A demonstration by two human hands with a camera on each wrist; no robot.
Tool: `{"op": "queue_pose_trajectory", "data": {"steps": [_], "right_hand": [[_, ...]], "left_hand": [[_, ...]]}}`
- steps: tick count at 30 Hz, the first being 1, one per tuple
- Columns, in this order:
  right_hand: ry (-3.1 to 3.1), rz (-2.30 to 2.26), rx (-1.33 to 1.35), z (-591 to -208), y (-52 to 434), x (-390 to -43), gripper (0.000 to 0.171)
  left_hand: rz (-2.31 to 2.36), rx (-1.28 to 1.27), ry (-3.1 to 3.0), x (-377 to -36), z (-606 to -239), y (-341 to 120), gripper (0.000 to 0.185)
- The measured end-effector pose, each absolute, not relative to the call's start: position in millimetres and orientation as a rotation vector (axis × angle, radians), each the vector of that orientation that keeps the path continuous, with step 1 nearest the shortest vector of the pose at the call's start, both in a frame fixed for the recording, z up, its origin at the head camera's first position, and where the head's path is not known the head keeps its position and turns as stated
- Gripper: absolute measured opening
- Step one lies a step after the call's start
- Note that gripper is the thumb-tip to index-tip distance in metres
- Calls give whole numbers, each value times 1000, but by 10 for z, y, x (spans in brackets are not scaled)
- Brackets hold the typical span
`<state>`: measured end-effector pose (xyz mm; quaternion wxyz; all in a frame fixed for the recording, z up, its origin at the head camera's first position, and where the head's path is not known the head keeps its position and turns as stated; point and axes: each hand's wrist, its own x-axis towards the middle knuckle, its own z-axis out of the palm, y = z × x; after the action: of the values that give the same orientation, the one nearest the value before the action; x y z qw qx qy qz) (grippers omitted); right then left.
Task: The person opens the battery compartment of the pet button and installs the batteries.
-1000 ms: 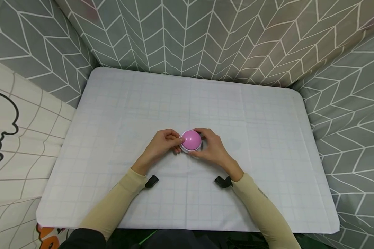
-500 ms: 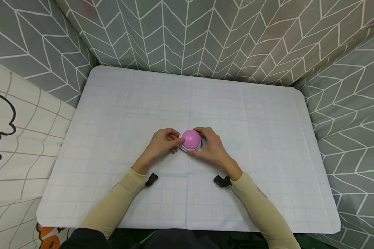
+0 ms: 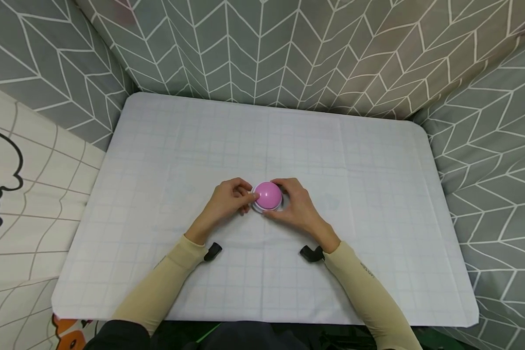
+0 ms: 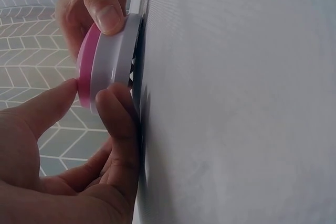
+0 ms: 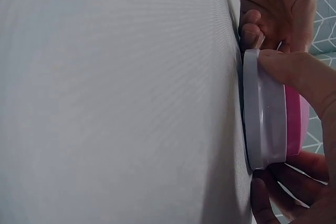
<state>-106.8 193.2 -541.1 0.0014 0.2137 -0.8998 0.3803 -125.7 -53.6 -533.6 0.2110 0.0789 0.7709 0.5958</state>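
Your left hand (image 3: 227,200) and right hand (image 3: 295,206) pinch the pink dome button (image 3: 268,195) mid-tabletop (image 3: 376,160) by its white rim; it's probably light, rigid plastic (smooth, maybe slippery).

A round push-button (image 3: 268,196) with a glossy pink dome on a pale grey-white base sits upright and flat on the white gridded mat (image 3: 376,170), near its middle, slightly toward the near edge.
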Motion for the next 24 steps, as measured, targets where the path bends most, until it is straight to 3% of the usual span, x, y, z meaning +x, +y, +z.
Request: {"op": "queue_pose_trajectory", "data": {"steps": [11,17,24], "right_hand": [[-2822,1168,624,-5470,1896,-1078,78],[-2934,1208,627,-5579,1843,-1057,79],[-2937,1207,676,-5582,1825,-1222,80]], "left_hand": [[1625,282,2178,-1330,-5396,-568,32],[1659,188,2109,-1214,-5580,-649,31],[1744,187,2113,-1272,-5632,-691,30]]}}
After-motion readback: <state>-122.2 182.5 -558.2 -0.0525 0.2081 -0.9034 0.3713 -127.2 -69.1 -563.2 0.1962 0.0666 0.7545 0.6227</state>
